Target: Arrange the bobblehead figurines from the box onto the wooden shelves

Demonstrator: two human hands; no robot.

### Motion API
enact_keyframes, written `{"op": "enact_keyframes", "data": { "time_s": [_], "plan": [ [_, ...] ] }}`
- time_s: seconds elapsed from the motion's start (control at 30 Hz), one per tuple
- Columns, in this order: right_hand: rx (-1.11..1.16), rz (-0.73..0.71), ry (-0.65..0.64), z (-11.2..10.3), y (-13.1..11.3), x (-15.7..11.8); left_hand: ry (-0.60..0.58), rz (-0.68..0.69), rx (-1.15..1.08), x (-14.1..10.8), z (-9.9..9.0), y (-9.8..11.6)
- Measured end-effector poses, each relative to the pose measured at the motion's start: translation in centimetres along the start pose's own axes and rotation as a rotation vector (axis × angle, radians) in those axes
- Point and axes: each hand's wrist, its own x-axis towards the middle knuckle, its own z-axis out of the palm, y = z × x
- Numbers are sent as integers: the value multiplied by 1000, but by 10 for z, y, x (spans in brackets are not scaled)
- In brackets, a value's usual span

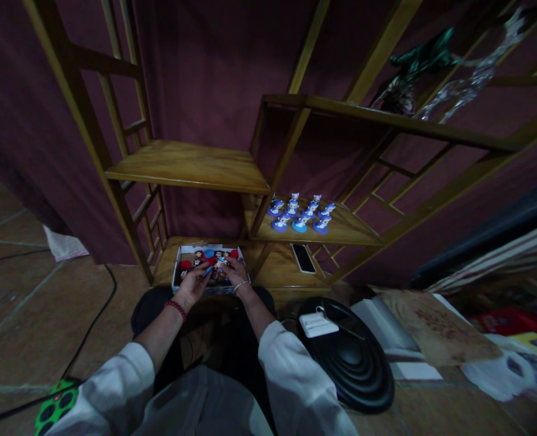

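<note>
A white box point(176, 275) of small figurines stands on the low shelf in front of me. Over it, my left hand point(192, 287) is closed on a small blue piece point(207, 272), perhaps a round base seen edge-on. My right hand point(235, 272) pinches a small figurine point(221, 263) in white and blue, close to the blue piece; I cannot tell whether the two touch. Inside the box lie more dark-haired figurines point(198, 257), a blue disc point(209, 254) and red round pieces point(185, 265). My fingers hide part of the contents.
Several purple-and-white figurines point(300, 222) stand in rows on the shelf to the right. A phone point(303, 258) lies on the lower shelf. On the floor are a black oval tray point(350, 369) with a white device point(318, 324), a cable point(107, 303) and a green object point(57, 404).
</note>
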Motion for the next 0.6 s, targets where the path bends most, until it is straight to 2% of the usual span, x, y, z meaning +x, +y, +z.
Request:
{"op": "enact_keyframes", "data": {
  "time_s": [0.17, 0.43, 0.6],
  "plan": [
    [-42, -17, 41, -2, 4, 0, 22, 19, -1, 1, 0, -2],
    [-114, 42, 110, -1, 13, 4, 37, 9, -13, 5, -4, -4],
    [-226, -28, 138, -4, 25, 11, 57, 6, 29, 4, -3, -6]
  ]
}}
